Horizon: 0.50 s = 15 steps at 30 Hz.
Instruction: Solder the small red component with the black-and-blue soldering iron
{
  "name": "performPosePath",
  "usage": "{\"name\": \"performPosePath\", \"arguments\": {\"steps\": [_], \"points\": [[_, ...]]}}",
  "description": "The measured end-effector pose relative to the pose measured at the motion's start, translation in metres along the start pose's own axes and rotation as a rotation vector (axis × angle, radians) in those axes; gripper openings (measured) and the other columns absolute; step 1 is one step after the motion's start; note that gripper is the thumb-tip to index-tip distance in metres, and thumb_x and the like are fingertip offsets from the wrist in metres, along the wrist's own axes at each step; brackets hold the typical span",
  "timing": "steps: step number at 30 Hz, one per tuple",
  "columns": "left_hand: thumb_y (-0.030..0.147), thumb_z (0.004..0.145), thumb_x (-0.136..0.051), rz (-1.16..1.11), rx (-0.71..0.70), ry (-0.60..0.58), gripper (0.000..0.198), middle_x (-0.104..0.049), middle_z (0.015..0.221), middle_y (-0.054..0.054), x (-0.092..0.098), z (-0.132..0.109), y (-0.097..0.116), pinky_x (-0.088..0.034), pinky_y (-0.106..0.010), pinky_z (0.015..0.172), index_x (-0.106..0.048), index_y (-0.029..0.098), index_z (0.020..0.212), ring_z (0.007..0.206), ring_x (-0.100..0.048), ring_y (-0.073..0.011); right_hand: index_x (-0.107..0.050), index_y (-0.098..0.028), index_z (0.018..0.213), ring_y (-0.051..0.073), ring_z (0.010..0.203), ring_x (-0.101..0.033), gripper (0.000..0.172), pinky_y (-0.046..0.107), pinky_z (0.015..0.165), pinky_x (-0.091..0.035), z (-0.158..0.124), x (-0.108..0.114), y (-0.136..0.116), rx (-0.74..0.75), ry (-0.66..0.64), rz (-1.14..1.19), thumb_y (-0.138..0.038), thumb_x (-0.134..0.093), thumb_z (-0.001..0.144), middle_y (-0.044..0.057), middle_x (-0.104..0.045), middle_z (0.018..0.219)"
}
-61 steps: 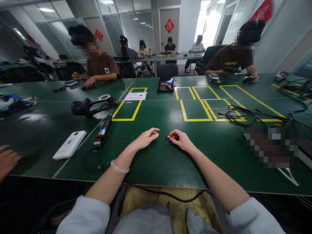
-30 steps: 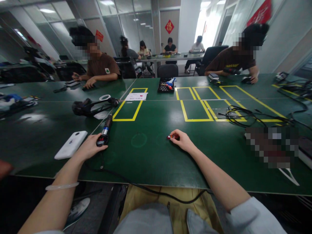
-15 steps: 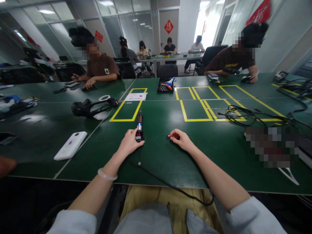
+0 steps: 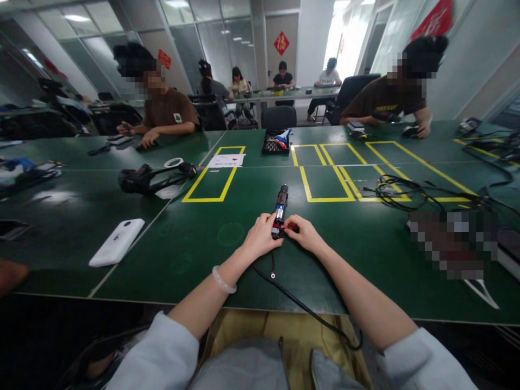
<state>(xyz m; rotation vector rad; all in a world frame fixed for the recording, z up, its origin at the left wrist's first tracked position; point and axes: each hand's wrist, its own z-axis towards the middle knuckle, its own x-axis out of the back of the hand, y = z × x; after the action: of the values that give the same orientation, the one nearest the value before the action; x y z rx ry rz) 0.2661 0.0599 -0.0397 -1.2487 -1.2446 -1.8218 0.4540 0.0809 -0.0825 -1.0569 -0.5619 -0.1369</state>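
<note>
My left hand is closed around the lower end of a slim corded power tool. A silver, motor-like middle shows on the tool, and its dark nose points away from me. My right hand is pinched on a small red part, held against the right side of the tool's lower end. The fingers hide most of that part, so its kind is unclear. From the tool a black cable runs down over the table's front edge, and a thin lead ends in a ring terminal.
A white phone-like device lies at the left, with black headgear behind it. Yellow tape rectangles mark the green table. A black tray stands at the back, and tangled cables lie right. Two people sit opposite.
My left hand has carried the tool rightward, tilting its nose slightly right, until its lower end meets my right hand. My right hand stays about where it was, pinching the red part.
</note>
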Motion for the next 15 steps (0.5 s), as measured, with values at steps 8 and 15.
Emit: {"name": "performPosePath", "arguments": {"steps": [8,15], "points": [[0.048,0.071,-0.065,0.115,0.013,0.007,0.077,-0.045,0.126,-0.011,-0.001,-0.002,0.003,-0.046,-0.034,0.086,-0.034,0.023,0.137,0.108,-0.051,-0.0256,-0.068,-0.017,0.081,0.011,0.065,-0.052,0.010,0.025,0.064,-0.042,0.002,0.002,-0.007,-0.051,0.033,-0.002,-0.024,-0.061,0.084,0.002,-0.055,0.080],[0.055,0.084,-0.047,0.255,0.074,0.085,0.059,-0.050,0.112,-0.012,-0.005,0.005,0.016,-0.043,-0.035,0.082,-0.040,0.021,0.132,0.100,-0.053,-0.0255,-0.071,-0.018,0.084,0.015,0.072,-0.058,0.014,0.027,0.069,-0.045,0.000,0.003,-0.008,-0.038,0.070,-0.039,-0.026,-0.059,0.085,0.004,-0.065,0.082]]}}
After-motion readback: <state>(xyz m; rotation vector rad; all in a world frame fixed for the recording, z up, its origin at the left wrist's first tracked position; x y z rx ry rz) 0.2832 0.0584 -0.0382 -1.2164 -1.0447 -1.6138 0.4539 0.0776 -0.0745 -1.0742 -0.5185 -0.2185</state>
